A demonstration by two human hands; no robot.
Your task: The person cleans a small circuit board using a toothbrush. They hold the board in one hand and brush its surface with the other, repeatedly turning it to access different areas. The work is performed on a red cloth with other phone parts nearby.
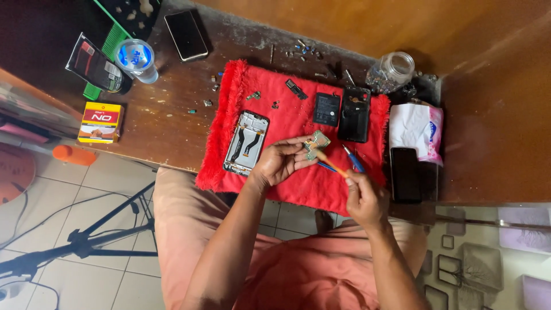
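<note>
Gripping small greenish circuit board (316, 143): left hand (279, 162) pinched shut | right hand (364, 198) closed on orange-handled tool (330, 162); tip touching board

Glass jar (391, 71) near tissue pack (416, 130); yellow box (100, 121) by table edge.

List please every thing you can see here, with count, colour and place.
circuit board: 1, greenish, held in left hand
orange tool: 1, held in right hand, tip at board
red cloth: 1, on wooden desk
opened phone frame: 1, silver, cloth's left part
battery: 1, black, on cloth
back cover: 1, black, beside battery
glass jar: 1, clear, lying at cloth's far corner
phone: 1, black, far desk
left hand: 1
right hand: 1
</note>
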